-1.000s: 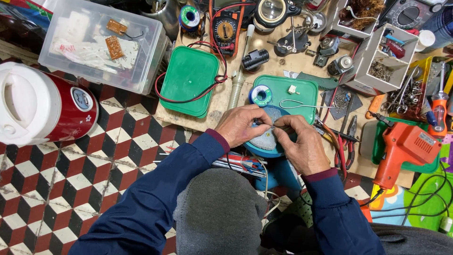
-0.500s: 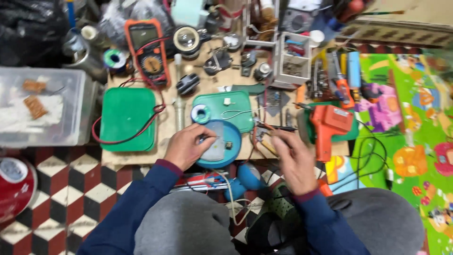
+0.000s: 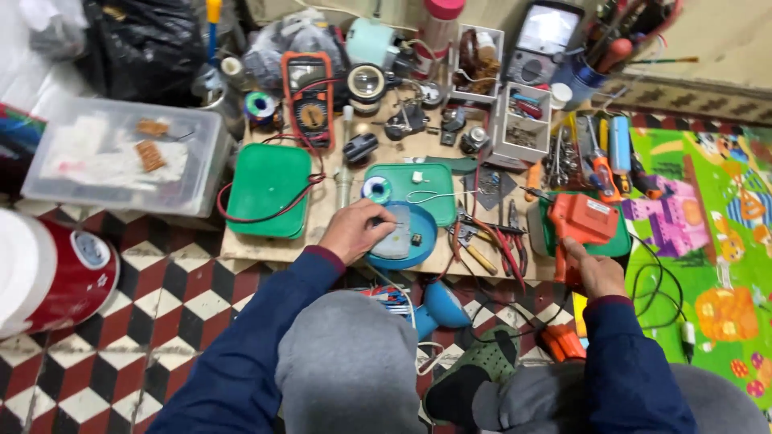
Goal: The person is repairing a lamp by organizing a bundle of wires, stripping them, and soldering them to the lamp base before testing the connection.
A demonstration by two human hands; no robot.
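Two bare hands work over a cluttered low wooden board (image 3: 322,233) on a checkered floor. Left hand (image 3: 354,231) rests curled on the near rim of a round blue plastic lid (image 3: 418,241), fingers pressing a small pale part (image 3: 396,241) lying inside it. Right hand (image 3: 597,272) is wrapped around the handle of an orange pistol-shaped power tool (image 3: 583,219), which lies on a green tray (image 3: 621,245), well apart from the lid. Pliers with red handles (image 3: 490,237) lie between them.
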